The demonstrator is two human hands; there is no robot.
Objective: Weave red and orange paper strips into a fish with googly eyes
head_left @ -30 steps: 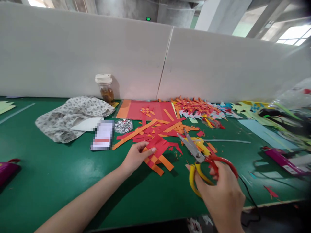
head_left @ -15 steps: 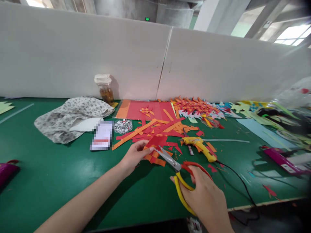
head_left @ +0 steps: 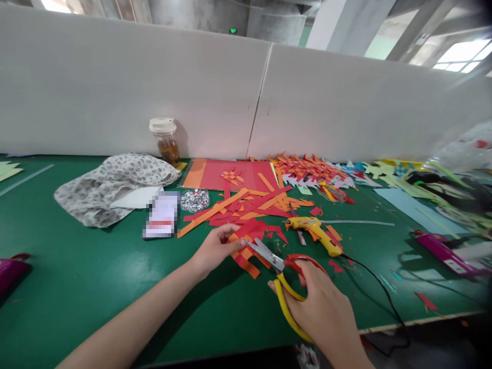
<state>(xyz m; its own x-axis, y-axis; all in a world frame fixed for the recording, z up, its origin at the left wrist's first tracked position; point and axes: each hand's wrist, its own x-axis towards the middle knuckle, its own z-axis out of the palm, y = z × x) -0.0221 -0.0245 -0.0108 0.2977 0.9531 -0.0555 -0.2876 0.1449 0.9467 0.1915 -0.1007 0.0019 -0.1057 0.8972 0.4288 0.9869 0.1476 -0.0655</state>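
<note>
Right hand (head_left: 322,303) gripping scissors (head_left: 277,262), clear a second ago, now overlapping woven paper (head_left: 239,256) pinched in the left hand (head_left: 214,249).

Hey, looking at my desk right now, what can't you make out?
All in the head view:
Woven paper: partly covered by the left hand and scissors.
Flat rectangle: pixelated, content unreadable.
Purple object, far left: cut off by the picture's edge.
Clear plastic, far right: blurred, cut off.
Small packet's pieces: too small to count.
</note>
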